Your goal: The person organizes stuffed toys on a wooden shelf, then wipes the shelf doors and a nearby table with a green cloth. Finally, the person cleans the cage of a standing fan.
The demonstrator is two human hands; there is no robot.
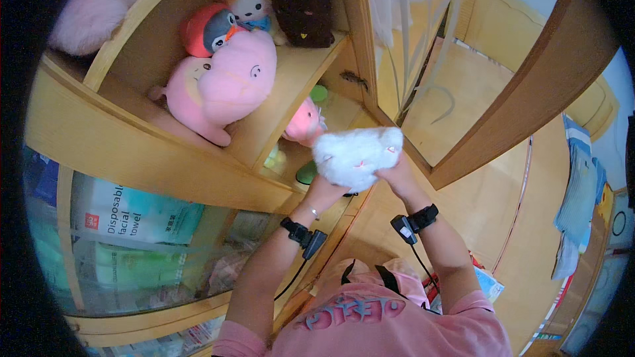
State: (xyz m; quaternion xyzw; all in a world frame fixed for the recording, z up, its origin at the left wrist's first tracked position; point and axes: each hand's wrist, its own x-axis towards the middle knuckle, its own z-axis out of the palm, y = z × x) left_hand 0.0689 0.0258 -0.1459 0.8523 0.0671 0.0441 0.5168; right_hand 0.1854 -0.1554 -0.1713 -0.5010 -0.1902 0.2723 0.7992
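Both my hands hold a fluffy white plush toy (357,156) with a small stitched face, out in front of the wooden cabinet. My left hand (325,193) grips its lower left side, and my right hand (399,178) clasps its right side; most of the fingers are hidden behind the fur. Behind the toy, a pink plush (303,121) and a green rounded object (307,173) sit in the lower compartment. On the shelf to the left lie a large pink plush (238,79), a red and grey penguin plush (208,29), a tan and white plush dog (250,2) and a dark brown plush (302,5).
A mirrored door (446,84) stands at the right of the cabinet. Packaged towels (144,213) show behind glass at lower left. Fluffy pink plush (96,7) fills the far left compartment. Folded blue cloth (573,193) lies at the far right.
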